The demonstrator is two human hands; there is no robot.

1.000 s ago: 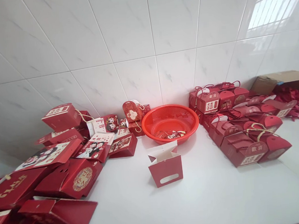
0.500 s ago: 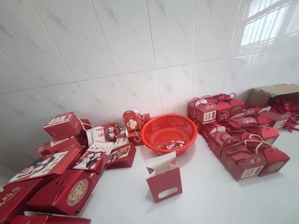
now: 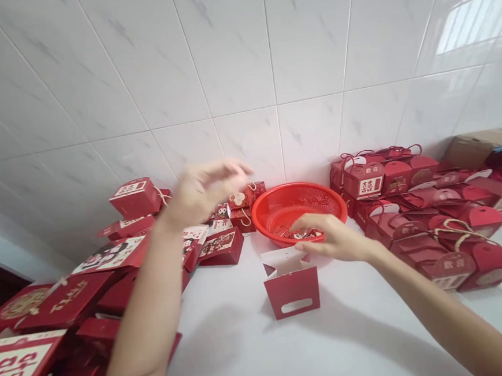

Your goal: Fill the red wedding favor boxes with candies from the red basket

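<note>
A red paper gift box [image 3: 292,292] stands upright on the white table, its top flaps raised and open, with a white-edged slot low on the front. Behind it sits a red plastic colander [image 3: 339,201] holding several small red packets [image 3: 296,233]. My right hand [image 3: 331,237] hovers over the colander's front rim and just above the box, fingers apart, nothing seen in it. Raised in the air to the left is my left hand [image 3: 208,191], smeared by motion, thumb and fingers apart, in front of the small red boxes [image 3: 239,212] by the wall.
Folded red boxes [image 3: 64,301] in several sizes are heaped on the left. Rows of assembled red boxes with cord handles [image 3: 454,235] fill the right side. A cardboard carton [image 3: 482,141] stands at the far right. White tiled wall [image 3: 240,50] closes off the back.
Both hands have come into view, the left over the boxes at left, the right over the colander. The camera view has shifted slightly; the gift box still stands on the table.
</note>
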